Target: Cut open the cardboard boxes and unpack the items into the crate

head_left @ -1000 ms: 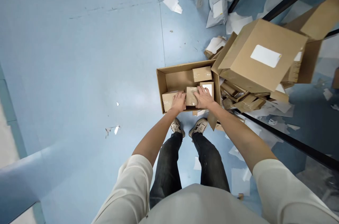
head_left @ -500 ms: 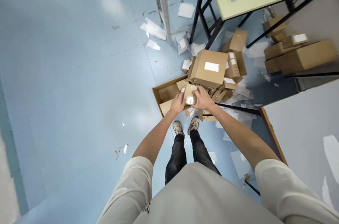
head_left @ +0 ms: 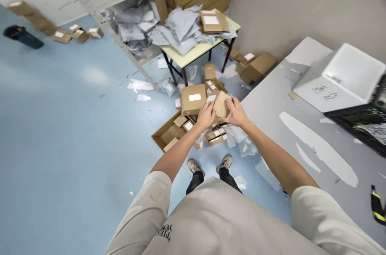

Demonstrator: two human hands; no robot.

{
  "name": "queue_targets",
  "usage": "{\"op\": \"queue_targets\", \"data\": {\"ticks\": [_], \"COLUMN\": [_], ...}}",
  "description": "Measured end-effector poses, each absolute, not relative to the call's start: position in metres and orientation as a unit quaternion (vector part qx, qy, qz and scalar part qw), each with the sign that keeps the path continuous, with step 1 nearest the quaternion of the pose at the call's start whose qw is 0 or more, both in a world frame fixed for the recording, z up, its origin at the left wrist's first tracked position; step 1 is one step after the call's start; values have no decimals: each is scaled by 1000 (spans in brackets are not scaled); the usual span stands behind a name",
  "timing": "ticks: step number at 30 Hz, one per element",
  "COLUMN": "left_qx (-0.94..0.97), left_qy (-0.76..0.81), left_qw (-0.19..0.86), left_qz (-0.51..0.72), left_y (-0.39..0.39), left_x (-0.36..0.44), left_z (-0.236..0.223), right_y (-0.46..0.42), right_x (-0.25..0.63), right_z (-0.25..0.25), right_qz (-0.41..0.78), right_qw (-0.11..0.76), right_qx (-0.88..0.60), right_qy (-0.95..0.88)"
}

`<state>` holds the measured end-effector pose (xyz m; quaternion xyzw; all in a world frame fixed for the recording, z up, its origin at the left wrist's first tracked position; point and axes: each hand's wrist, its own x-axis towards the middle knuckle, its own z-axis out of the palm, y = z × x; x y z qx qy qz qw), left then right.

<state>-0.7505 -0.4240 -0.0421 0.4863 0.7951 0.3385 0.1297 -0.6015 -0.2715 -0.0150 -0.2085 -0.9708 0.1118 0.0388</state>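
Note:
A small brown cardboard parcel (head_left: 221, 103) wrapped in clear tape is held up in front of me between both hands. My left hand (head_left: 205, 115) grips its left side, and my right hand (head_left: 236, 113) wraps round its right side. Below them on the blue floor lies an open cardboard box (head_left: 164, 132) with a few small parcels inside. A larger closed box with a white label (head_left: 193, 99) stands just behind it.
A grey table (head_left: 304, 126) with white patches is on my right, carrying a white box (head_left: 340, 78) and a black crate (head_left: 358, 120). A yellow-topped table (head_left: 193, 52) heaped with grey mailer bags stands ahead. Loose boxes and paper scraps litter the floor. Shelving with cartons runs along the back.
I have straightened up and lifted the small parcel out of the open box with both hands. The view has swung upward, bringing the tables and shelving into sight.

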Motion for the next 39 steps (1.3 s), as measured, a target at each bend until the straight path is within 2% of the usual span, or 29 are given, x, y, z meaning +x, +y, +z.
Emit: {"op": "queue_targets", "data": {"ticks": [3, 6, 15, 19, 24, 30, 35, 39], "left_qx": [530, 561, 672, 678, 632, 542, 461, 386], "left_qy": [769, 751, 672, 677, 732, 798, 840, 873], "left_qw": [125, 133, 181, 205, 177, 154, 166, 195], "left_qz": [334, 322, 253, 199, 185, 215, 234, 226], "left_y": [-361, -303, -201, -191, -200, -259, -353, -445], "left_x": [-699, -640, -503, -485, -508, -576, -643, -700], "left_z": [-16, -7, -53, -65, -64, -74, -102, -138], "right_y": [-226, -182, -105, -100, -100, -136, -209, -280], "right_x": [-535, -467, -317, -294, -316, -408, -502, -570], "right_z": [3, 0, -91, -99, -71, -51, -74, -116], "right_qz": [112, 114, 173, 169, 120, 169, 227, 236], "right_qw": [79, 104, 105, 117, 118, 104, 104, 48], "right_qx": [-261, -304, -407, -426, -401, -287, -156, -134], "right_qy": [-956, -940, -891, -881, -900, -937, -956, -961]}}
